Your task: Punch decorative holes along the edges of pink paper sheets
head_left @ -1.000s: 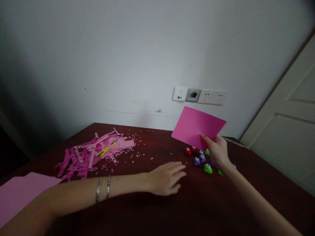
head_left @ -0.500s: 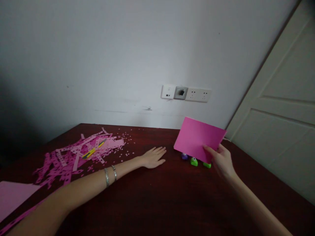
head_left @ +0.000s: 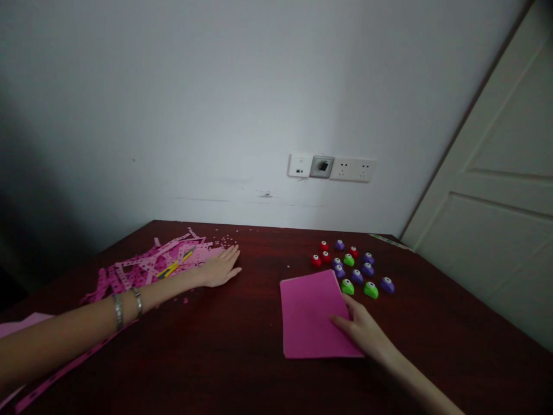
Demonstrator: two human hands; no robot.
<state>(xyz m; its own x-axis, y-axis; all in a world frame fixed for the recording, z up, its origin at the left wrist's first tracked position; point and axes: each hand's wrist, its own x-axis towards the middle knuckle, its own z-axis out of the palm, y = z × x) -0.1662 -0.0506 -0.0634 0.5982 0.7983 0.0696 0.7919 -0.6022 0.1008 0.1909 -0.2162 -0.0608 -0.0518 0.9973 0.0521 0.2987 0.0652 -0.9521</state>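
Note:
My right hand [head_left: 360, 327] grips the right edge of a square of pink paper [head_left: 311, 317], thumb on top and fingers behind. Just beyond the paper sit several small craft punches in red, purple and green; a green punch [head_left: 370, 289] is among the nearest to that hand. My left hand [head_left: 221, 268] lies flat with fingers stretched, at the right border of a heap of punched pink paper strips [head_left: 129, 271]. On the heap rests a yellow and dark box cutter [head_left: 173, 268], partly behind my left forearm.
Tiny pink cut-outs [head_left: 224, 238] are scattered near the heap. A pale pink sheet [head_left: 26, 324] and a long punched strip [head_left: 64, 374] lie at the front left. The dark red table [head_left: 242, 369] meets a wall with sockets [head_left: 352, 169]; a white panelled door [head_left: 496, 190] stands at right.
My right hand has brought the pink paper left and nearer, uncovering the punches behind it. My left hand has slid left to the scraps. The view has shifted slightly.

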